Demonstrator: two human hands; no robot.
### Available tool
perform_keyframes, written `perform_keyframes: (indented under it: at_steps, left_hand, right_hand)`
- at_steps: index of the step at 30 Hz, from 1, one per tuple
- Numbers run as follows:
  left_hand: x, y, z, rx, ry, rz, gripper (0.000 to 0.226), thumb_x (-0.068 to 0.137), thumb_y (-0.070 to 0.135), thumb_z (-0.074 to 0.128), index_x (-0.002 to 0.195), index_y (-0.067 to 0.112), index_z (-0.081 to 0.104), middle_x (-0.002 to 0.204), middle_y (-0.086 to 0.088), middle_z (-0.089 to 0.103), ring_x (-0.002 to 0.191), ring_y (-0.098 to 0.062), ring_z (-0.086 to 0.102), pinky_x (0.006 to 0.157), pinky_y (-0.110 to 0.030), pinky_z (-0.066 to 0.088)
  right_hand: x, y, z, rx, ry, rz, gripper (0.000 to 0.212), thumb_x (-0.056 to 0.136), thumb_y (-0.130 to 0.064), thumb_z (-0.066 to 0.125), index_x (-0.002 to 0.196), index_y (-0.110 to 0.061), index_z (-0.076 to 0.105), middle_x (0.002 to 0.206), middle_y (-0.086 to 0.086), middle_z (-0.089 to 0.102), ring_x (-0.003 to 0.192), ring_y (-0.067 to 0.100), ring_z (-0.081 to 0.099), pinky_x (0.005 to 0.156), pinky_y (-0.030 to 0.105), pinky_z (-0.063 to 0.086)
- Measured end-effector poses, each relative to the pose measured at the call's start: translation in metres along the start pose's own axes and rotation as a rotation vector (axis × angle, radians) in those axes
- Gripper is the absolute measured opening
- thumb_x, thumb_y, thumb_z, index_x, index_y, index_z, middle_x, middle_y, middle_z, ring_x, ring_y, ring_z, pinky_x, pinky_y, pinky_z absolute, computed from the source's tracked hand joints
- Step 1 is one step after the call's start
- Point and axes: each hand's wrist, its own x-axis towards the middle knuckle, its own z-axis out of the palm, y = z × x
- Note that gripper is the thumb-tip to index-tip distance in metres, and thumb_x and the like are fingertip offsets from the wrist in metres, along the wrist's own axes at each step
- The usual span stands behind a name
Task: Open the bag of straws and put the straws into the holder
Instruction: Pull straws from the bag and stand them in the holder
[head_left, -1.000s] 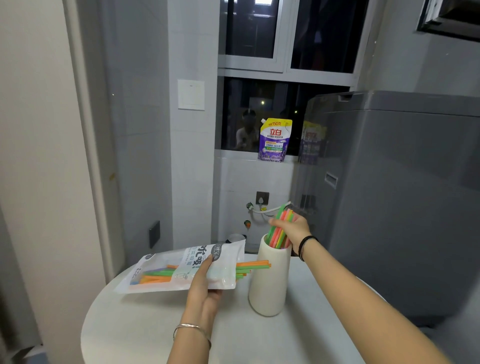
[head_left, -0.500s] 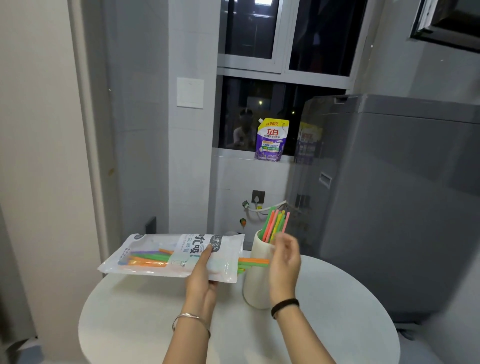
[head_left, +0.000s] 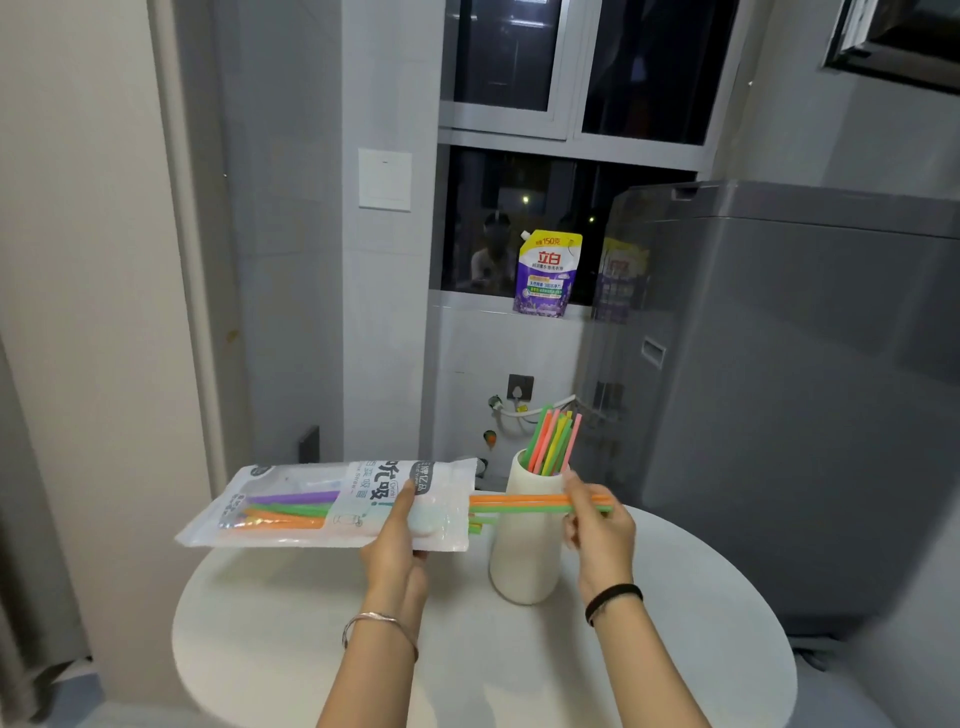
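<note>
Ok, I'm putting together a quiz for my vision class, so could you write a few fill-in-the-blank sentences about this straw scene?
1. The right hand pinches straws that stick out of the bag; they are orange and ____.
2. The holder standing on the table is ____ in colour.
3. The left hand holds the bag ____ the table, not touching it.

Missing words: green; white; above.

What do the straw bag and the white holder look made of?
Straw bag: thin glossy plastic film, seemingly; clear window shows the straws inside. Holder: matte white, opaque, smooth, probably ceramic, though plastic cannot be ruled out.
</note>
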Motion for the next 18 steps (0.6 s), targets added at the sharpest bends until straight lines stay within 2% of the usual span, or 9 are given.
perform_keyframes:
  at_steps: [2, 5, 7, 8, 11, 13, 15, 16, 18]
  left_hand:
    - [0.0, 0.0, 0.0, -0.02, 0.0, -0.017, 0.046, 0.082, 0.006, 0.07, 0.124, 0.017, 0.052, 0.123, -0.004, 0.062, 0.083, -0.012, 0.063, 0.07, -0.031, 0.052]
    - [-0.002, -0.008, 0.004, -0.028, -0.019, -0.06, 0.047, 0.083, 0.004, 0.068, 0.124, 0.017, 0.05, 0.126, -0.007, 0.061, 0.092, -0.019, 0.063, 0.078, -0.038, 0.053]
    - [-0.004, -0.014, 0.007, -0.019, -0.03, -0.086, 0.046, 0.083, 0.003, 0.068, 0.124, 0.015, 0.051, 0.128, -0.01, 0.061, 0.088, -0.018, 0.064, 0.08, -0.038, 0.053]
    - [-0.004, -0.017, 0.008, -0.016, -0.035, -0.098, 0.048, 0.083, 0.003, 0.068, 0.127, 0.013, 0.051, 0.128, -0.01, 0.061, 0.084, -0.017, 0.064, 0.078, -0.036, 0.053]
    - [-0.004, -0.022, 0.009, -0.024, -0.025, -0.127, 0.054, 0.083, 0.005, 0.068, 0.133, 0.011, 0.049, 0.123, -0.009, 0.063, 0.08, -0.014, 0.063, 0.07, -0.033, 0.054]
    - [-0.003, -0.022, 0.009, -0.031, -0.019, -0.133, 0.053, 0.083, 0.006, 0.068, 0.132, 0.014, 0.05, 0.117, -0.006, 0.063, 0.079, -0.012, 0.063, 0.064, -0.029, 0.056]
    - [0.0, -0.021, 0.007, -0.052, -0.017, -0.14, 0.052, 0.084, 0.006, 0.067, 0.132, 0.015, 0.05, 0.118, -0.006, 0.063, 0.083, -0.015, 0.064, 0.071, -0.033, 0.055]
    - [0.001, -0.019, 0.006, -0.065, -0.013, -0.145, 0.051, 0.085, 0.006, 0.067, 0.131, 0.015, 0.049, 0.119, -0.007, 0.063, 0.085, -0.017, 0.064, 0.076, -0.036, 0.054]
    - [0.003, -0.017, 0.004, -0.077, -0.007, -0.145, 0.05, 0.086, 0.005, 0.065, 0.132, 0.014, 0.049, 0.119, -0.007, 0.062, 0.085, -0.017, 0.064, 0.075, -0.036, 0.053]
  right_hand:
    - [0.002, 0.0, -0.001, 0.083, 0.02, 0.038, 0.023, 0.081, -0.03, 0.07, 0.066, -0.016, 0.058, 0.045, -0.004, 0.046, 0.037, 0.008, 0.036, 0.038, 0.019, 0.029]
    - [-0.005, 0.006, 0.011, 0.03, -0.177, 0.113, 0.015, 0.082, -0.032, 0.068, 0.077, -0.019, 0.063, 0.052, -0.004, 0.051, 0.039, 0.007, 0.04, 0.041, 0.018, 0.031]
    - [-0.011, 0.011, 0.019, -0.062, -0.28, 0.138, 0.015, 0.083, -0.03, 0.067, 0.084, -0.015, 0.065, 0.06, 0.003, 0.054, 0.042, 0.008, 0.042, 0.044, 0.02, 0.033]
    - [-0.012, 0.013, 0.021, -0.081, -0.277, 0.137, 0.016, 0.084, -0.028, 0.067, 0.085, -0.012, 0.065, 0.063, 0.006, 0.054, 0.042, 0.008, 0.042, 0.044, 0.02, 0.034]
    - [-0.009, 0.014, 0.023, -0.054, -0.19, 0.059, 0.023, 0.088, -0.028, 0.062, 0.078, -0.007, 0.064, 0.058, 0.006, 0.051, 0.04, 0.008, 0.041, 0.043, 0.019, 0.035]
    - [-0.002, 0.01, 0.021, -0.074, -0.089, -0.055, 0.031, 0.09, -0.029, 0.058, 0.065, -0.011, 0.059, 0.05, -0.001, 0.049, 0.044, 0.01, 0.044, 0.05, 0.025, 0.038]
    - [0.009, 0.001, 0.016, -0.093, 0.016, -0.159, 0.037, 0.091, -0.029, 0.056, 0.057, -0.014, 0.054, 0.05, -0.001, 0.048, 0.052, 0.017, 0.047, 0.059, 0.031, 0.039]
    - [0.015, -0.005, 0.014, -0.092, 0.048, -0.206, 0.039, 0.091, -0.029, 0.056, 0.055, -0.015, 0.051, 0.05, 0.001, 0.047, 0.053, 0.019, 0.047, 0.06, 0.033, 0.039]
    - [0.029, -0.02, 0.011, -0.124, 0.058, -0.304, 0.041, 0.091, -0.029, 0.055, 0.054, -0.012, 0.049, 0.049, 0.003, 0.046, 0.051, 0.021, 0.046, 0.059, 0.034, 0.039]
